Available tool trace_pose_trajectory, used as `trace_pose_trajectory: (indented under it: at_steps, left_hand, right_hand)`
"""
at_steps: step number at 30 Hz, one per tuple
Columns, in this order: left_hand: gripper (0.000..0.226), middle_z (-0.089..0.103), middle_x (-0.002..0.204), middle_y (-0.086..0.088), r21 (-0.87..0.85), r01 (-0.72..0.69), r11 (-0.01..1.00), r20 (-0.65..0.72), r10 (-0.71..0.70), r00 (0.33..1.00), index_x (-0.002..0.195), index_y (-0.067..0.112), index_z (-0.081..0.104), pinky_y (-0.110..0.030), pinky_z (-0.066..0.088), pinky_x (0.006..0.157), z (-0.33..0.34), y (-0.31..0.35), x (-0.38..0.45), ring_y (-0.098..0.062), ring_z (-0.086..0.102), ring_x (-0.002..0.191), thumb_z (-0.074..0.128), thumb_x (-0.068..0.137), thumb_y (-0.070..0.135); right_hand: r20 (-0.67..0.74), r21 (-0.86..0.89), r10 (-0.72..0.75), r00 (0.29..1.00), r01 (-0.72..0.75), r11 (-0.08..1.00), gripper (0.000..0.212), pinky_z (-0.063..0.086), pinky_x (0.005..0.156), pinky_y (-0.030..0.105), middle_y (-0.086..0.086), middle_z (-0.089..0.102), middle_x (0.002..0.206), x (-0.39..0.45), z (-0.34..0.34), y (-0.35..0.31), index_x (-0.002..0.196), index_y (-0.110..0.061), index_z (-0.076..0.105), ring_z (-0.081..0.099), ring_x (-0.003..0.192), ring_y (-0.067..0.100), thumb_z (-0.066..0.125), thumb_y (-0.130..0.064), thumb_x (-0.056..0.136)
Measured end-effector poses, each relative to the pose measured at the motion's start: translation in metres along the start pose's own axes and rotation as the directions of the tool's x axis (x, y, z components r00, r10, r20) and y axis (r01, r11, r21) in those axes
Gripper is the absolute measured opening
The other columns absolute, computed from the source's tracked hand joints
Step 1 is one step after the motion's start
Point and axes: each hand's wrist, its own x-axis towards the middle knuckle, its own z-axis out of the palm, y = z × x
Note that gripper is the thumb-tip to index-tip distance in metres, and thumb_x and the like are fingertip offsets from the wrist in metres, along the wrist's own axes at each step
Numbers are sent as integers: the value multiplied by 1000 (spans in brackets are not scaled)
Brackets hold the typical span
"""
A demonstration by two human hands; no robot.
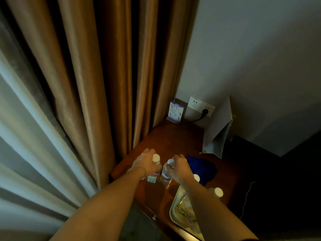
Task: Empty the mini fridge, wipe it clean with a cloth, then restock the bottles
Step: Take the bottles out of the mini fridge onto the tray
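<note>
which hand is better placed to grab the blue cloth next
Probably the right hand. The blue cloth lies just beyond it on the wooden table, though its fingers grip a clear bottle. The left hand is farther away, holding the red-labelled bottle.

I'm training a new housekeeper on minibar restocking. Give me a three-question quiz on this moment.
1. True or false: the blue cloth lies on the brown wooden table.
2. How many white-capped clear plastic bottles show? A) two B) four C) six
3. Fill in: the left hand has its grip on the red-labelled clear bottle, and the right hand holds the ____ of the plain clear bottle.

Key: 1 true; 2 B, with two more bottles near the pale metal tray; 3 neck.
</note>
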Motion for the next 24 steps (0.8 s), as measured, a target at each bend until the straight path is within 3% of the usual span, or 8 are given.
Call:
trace_pose_trajectory:
  at_steps: [4, 9, 13, 18, 20, 22, 24]
  left_hand:
    - [57, 45, 123, 4, 16, 17, 1000, -20, -17, 1000, 121, 25, 51, -42, 55, 89, -3, 9, -12, -21, 57, 104, 77, 75, 47]
    - [90, 26, 149, 0, 96, 60, 994, -124, -48, 991, 148, 20, 29, -41, 53, 93, -5, 39, -39, -25, 54, 121, 71, 78, 60]
    - [89, 25, 151, -4, 121, 27, 992, -214, 0, 977, 149, 18, 29, -42, 54, 91, 2, 83, -74, -27, 55, 121, 69, 81, 58]
    - [83, 35, 142, -3, 116, -63, 991, -232, 89, 969, 146, 17, 37, -41, 49, 95, 48, 161, -136, -27, 53, 124, 69, 81, 58]
    - [78, 39, 136, -2, 133, -133, 982, -189, 157, 969, 140, 19, 42, -39, 49, 92, 76, 190, -160, -27, 55, 119, 69, 80, 60]
    - [72, 42, 131, 0, 130, -198, 972, -128, 214, 968, 135, 20, 45, -38, 50, 90, 105, 215, -179, -26, 56, 115, 68, 80, 61]
    - [68, 45, 128, 0, 139, -248, 959, -75, 260, 963, 131, 21, 47, -37, 50, 91, 133, 238, -197, -24, 56, 113, 68, 80, 60]
  right_hand:
    - [-70, 36, -42, 997, 44, 998, 36, 52, 89, 36, 4, 47, 126, -18, -16, 6, 124, -11, 58, 57, 105, 22, 61, -34, 96]
    - [-158, 88, -144, 977, 159, 983, 43, 51, 86, 36, 4, 49, 121, -59, -50, 30, 125, -10, 58, 56, 100, 21, 64, -38, 94]
    - [-201, 122, -152, 968, 179, 976, 38, 46, 84, 31, 4, 47, 119, -104, -82, 70, 122, -8, 58, 53, 98, 20, 65, -34, 94]
    - [-240, 134, -168, 956, 204, 970, 26, 46, 78, 41, 1, 46, 100, -175, -109, 138, 99, -8, 60, 53, 87, 23, 67, -31, 91]
    - [-223, 134, -145, 964, 177, 975, 30, 41, 79, 35, 1, 46, 106, -200, -116, 171, 106, -7, 59, 52, 95, 24, 64, -34, 94]
    - [-149, 117, -85, 985, 103, 988, 40, 41, 92, 32, 4, 46, 128, -223, -123, 202, 125, -9, 56, 50, 118, 26, 59, -37, 97]
    - [-97, 95, -66, 993, 75, 993, 41, 43, 102, 35, 5, 51, 137, -243, -128, 234, 130, -15, 58, 50, 128, 26, 57, -39, 97]
